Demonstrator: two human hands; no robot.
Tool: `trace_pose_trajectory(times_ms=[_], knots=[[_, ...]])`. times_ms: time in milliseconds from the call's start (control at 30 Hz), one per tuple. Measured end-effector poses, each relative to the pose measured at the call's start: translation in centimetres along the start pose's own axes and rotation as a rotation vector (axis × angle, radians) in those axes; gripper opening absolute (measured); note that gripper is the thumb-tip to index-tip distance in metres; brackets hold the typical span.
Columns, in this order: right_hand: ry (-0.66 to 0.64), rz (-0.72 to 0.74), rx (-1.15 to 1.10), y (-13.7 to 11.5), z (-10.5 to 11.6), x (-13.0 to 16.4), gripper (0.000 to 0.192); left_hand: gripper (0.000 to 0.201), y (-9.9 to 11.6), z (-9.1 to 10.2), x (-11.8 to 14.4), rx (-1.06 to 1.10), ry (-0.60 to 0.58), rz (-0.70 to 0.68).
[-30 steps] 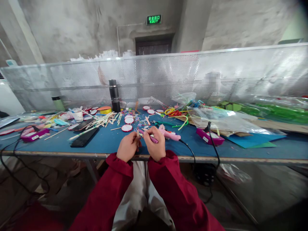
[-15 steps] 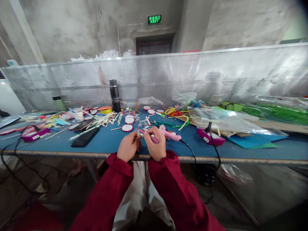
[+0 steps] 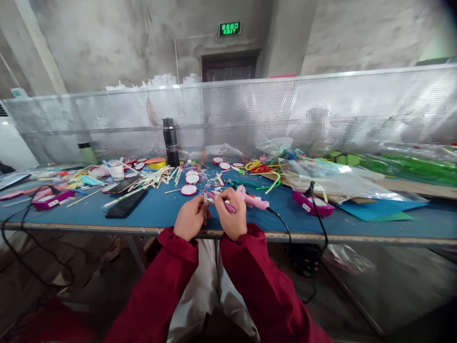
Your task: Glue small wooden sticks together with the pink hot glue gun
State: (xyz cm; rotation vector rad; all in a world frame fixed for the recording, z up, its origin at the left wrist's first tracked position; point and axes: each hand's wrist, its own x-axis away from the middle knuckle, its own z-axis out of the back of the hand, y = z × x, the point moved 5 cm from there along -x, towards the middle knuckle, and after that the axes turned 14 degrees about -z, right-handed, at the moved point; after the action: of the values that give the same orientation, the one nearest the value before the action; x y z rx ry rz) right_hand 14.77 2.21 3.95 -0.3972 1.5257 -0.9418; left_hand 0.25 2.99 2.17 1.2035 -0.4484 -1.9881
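In the head view my right hand is closed around a purple marker pen, its tip pointing left. My left hand pinches a small wooden stick upright just above the table's front edge. The marker's tip is at or very close to the top of the stick; whether they touch I cannot tell. Something reddish shows beneath my left fingers, too small to name. Just behind my right hand lies a pink glue gun, its black cable running off to the right.
On the blue table are a black phone, loose wooden sticks, white discs with red rims and purple devices with cables. A black bottle stands before the perforated screen. Plastic bags lie right.
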Motion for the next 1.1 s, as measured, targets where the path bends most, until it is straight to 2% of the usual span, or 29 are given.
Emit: trace_pose_trajectory(times_ms=[1100], knots=[[0.046,-0.032,-0.007,0.35,0.06,-0.07,0.024,0.017,0.29,-0.13,0.14,-0.071,-0.015,-0.015]])
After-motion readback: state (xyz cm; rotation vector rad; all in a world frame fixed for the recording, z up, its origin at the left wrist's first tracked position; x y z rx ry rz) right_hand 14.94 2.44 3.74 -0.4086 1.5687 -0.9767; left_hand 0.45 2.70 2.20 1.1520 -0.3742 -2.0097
